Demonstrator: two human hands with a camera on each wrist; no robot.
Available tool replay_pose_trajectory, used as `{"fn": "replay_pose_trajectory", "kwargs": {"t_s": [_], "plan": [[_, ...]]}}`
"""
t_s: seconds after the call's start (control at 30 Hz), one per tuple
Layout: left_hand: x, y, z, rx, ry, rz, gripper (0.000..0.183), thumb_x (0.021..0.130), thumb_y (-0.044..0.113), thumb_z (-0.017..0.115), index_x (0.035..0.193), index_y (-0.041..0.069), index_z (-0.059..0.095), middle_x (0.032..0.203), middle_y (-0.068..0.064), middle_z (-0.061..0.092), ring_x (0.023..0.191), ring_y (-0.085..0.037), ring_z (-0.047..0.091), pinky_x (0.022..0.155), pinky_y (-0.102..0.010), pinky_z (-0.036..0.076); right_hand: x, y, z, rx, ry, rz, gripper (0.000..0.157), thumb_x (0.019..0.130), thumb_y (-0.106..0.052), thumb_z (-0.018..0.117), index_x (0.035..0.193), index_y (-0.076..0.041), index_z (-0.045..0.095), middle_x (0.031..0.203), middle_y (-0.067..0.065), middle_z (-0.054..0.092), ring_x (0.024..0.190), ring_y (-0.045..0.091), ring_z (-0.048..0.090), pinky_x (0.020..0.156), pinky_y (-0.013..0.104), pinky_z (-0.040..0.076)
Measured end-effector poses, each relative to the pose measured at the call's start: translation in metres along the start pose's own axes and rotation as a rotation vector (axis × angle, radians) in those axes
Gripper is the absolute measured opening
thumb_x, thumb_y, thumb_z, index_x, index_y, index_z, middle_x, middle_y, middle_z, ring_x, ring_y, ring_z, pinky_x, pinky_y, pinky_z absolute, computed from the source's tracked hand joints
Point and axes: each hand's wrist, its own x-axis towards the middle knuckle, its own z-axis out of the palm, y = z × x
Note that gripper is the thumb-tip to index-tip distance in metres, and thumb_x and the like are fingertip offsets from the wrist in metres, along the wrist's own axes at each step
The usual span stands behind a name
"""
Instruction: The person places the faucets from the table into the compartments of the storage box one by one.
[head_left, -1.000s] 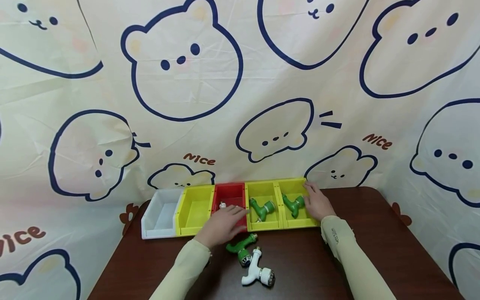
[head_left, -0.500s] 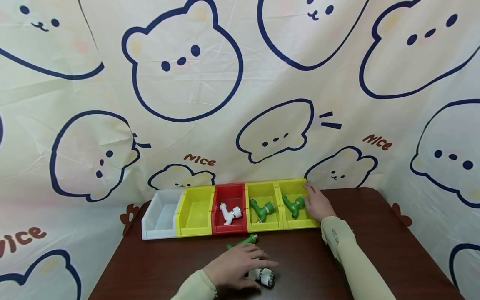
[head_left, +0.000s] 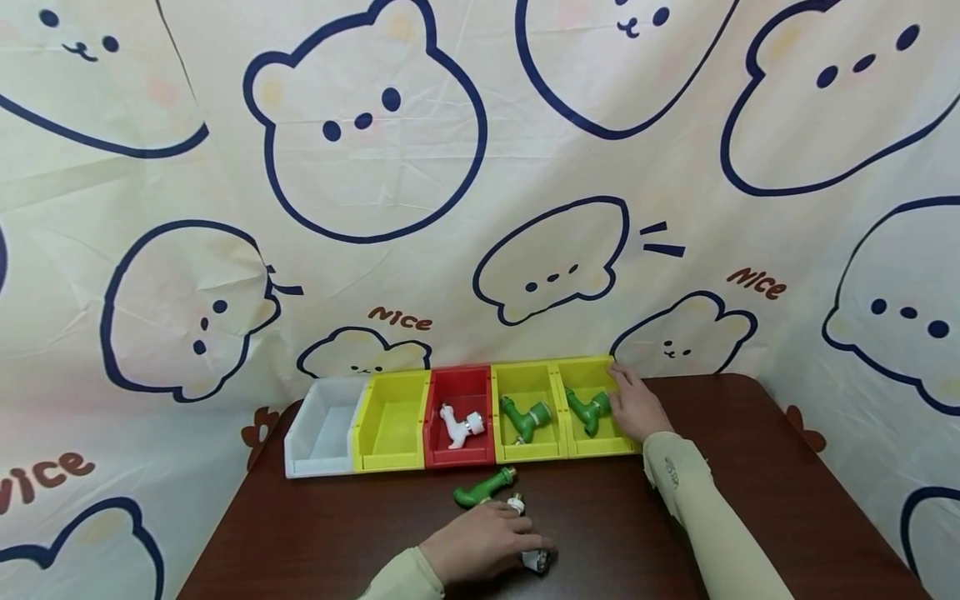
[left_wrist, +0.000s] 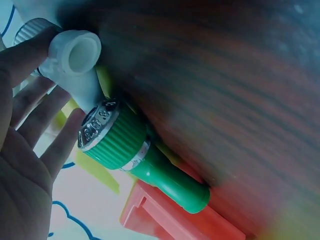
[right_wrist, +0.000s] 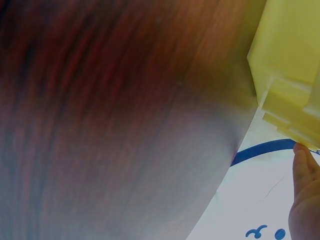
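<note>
My left hand is over a white faucet on the table and covers most of it. In the left wrist view my thumb and fingers are round the body of this white faucet. Just beyond lies a green faucet, partly hidden by the hand; its ribbed green knob is close to my fingertips in the left wrist view. My right hand rests against the right side of the rightmost yellow bin, its fingers fairly straight and touching the rim.
A row of bins stands along the back: a white bin, a yellow bin, a red bin with a white faucet, and a yellow bin with a green faucet. Another green faucet lies in the rightmost bin.
My left hand has come back from the red bin to the white faucet on the table, uncovering the white faucet in that bin. The right hand has stayed at the rightmost bin.
</note>
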Motion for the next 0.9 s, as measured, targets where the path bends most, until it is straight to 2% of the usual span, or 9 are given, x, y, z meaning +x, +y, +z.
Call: {"fn": "replay_pose_trajectory", "kwargs": {"t_s": [0.17,0.37,0.5,0.73,0.9], "plan": [[0.000,0.002,0.000,0.051,0.025,0.006,0.043,0.098,0.029,0.073,0.139,0.034,0.063,0.116,0.018,0.070,0.104,0.000,0.065,0.096,-0.022,0.052,0.000,0.000,0.000,-0.001,-0.002,0.003,0.049,0.109,-0.017,0.046,0.155,-0.001,0.042,0.163,0.018,0.032,0.143,0.044,0.045,0.114,0.061,0.042],[0.003,0.004,-0.002,0.073,0.037,0.013,0.038,0.101,0.031,0.068,0.139,0.033,0.063,0.111,0.016,0.069,0.100,0.000,0.065,0.100,-0.024,0.050,0.000,0.000,-0.001,0.004,0.000,0.003,0.049,0.108,-0.017,0.047,0.154,-0.001,0.042,0.164,0.018,0.032,0.143,0.044,0.044,0.114,0.060,0.042],[0.007,0.003,-0.013,0.045,0.020,-0.001,0.041,0.101,0.032,0.069,0.142,0.032,0.061,0.112,0.015,0.069,0.102,0.001,0.064,0.106,-0.026,0.049,0.000,0.000,-0.001,-0.003,0.008,-0.008,0.049,0.108,-0.018,0.047,0.154,-0.001,0.043,0.163,0.018,0.033,0.142,0.044,0.046,0.113,0.060,0.043],[0.009,-0.008,-0.035,-0.032,0.012,-0.081,0.055,0.095,0.029,0.077,0.147,0.031,0.058,0.125,0.012,0.071,0.114,-0.003,0.066,0.113,-0.036,0.049,0.000,0.000,-0.002,-0.008,0.006,-0.010,0.049,0.108,-0.018,0.047,0.154,-0.001,0.043,0.163,0.018,0.033,0.141,0.044,0.047,0.112,0.061,0.044],[0.005,-0.021,-0.049,-0.013,0.021,-0.144,0.065,0.090,0.029,0.082,0.149,0.034,0.055,0.130,0.011,0.070,0.119,-0.007,0.066,0.113,-0.040,0.049,-0.001,-0.001,-0.002,-0.004,0.010,-0.007,0.048,0.108,-0.018,0.047,0.153,-0.001,0.044,0.163,0.017,0.033,0.141,0.044,0.047,0.112,0.060,0.044]]}}
